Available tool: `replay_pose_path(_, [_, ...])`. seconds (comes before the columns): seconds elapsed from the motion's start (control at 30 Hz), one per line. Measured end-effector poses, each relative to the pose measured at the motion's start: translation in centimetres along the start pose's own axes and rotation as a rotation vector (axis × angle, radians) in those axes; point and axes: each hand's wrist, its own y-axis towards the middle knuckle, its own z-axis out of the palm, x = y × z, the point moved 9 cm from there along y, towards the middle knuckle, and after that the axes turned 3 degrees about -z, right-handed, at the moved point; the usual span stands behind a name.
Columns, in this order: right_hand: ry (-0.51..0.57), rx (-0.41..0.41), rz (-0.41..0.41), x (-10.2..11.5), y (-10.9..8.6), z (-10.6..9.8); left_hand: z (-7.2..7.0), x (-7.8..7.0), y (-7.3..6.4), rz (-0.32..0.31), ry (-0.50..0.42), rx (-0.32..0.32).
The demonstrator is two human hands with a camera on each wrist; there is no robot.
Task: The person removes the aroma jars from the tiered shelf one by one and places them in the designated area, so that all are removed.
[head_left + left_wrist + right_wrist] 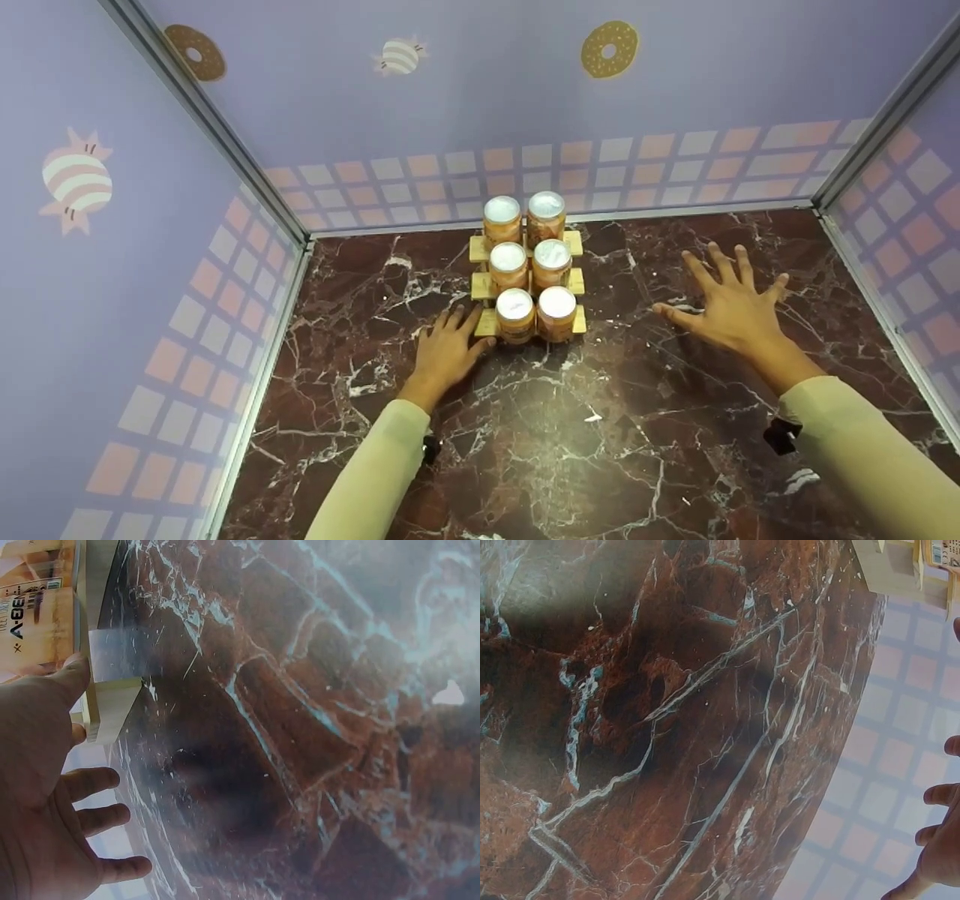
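Several orange-labelled jars with white tops stand in pairs on a stepped wooden rack near the back wall; one front jar is on the lowest step. My left hand lies at the rack's front left corner, thumb and fingertips right at the wood, fingers loosely extended. In the left wrist view, the left hand has its thumb by the rack's edge, just below a labelled jar. Off to the right, my right hand is spread wide over the table, holding nothing.
The dark red marbled table carries the rack. Purple panels with pink and white checks enclose it, including the back wall, left wall and right wall.
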Motion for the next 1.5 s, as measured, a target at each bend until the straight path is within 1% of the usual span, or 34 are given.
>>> replay_pose_path(0.5, [0.014, -0.001, -0.026, 1.4, 0.4, 0.9, 0.3, -0.1, 0.0, 0.000, -0.021, 0.000])
replay_pose_path(0.8, [0.020, -0.031, -0.053, 2.4, 0.9, 0.7, 0.2, -0.1, 0.5, -0.004, -0.025, -0.030])
replay_pose_path(0.93, [0.018, -0.039, -0.071, 2.9, 0.9, 0.6, 0.4, 0.0, 1.0, 0.000, -0.036, -0.031])
replay_pose_path(1.0, [0.018, -0.045, -0.085, 3.3, 0.9, 0.6, 1.1, 0.3, 1.6, 0.014, -0.057, -0.048])
replay_pose_path(1.07, [0.026, -0.053, -0.100, 3.8, 0.8, 0.6, 2.2, 1.0, 2.4, 0.037, -0.089, -0.070])
replay_pose_path(1.17, [0.041, -0.066, -0.122, 4.3, 0.9, 0.6, 4.5, 2.1, 3.9, 0.079, -0.124, -0.113])
replay_pose_path(1.23, [0.045, -0.070, -0.139, 4.6, 1.0, 0.7, 5.8, 2.7, 4.6, 0.100, -0.122, -0.133])
replay_pose_path(1.3, [0.044, -0.073, -0.157, 5.0, 1.0, 0.8, 6.7, 3.1, 5.2, 0.115, -0.106, -0.156])
replay_pose_path(1.4, [0.047, -0.073, -0.182, 5.6, 1.1, 0.9, 7.2, 3.4, 5.6, 0.119, -0.098, -0.173])
replay_pose_path(1.5, [0.056, -0.079, -0.204, 6.1, 1.2, 1.0, 7.1, 3.3, 5.5, 0.113, -0.137, -0.164])
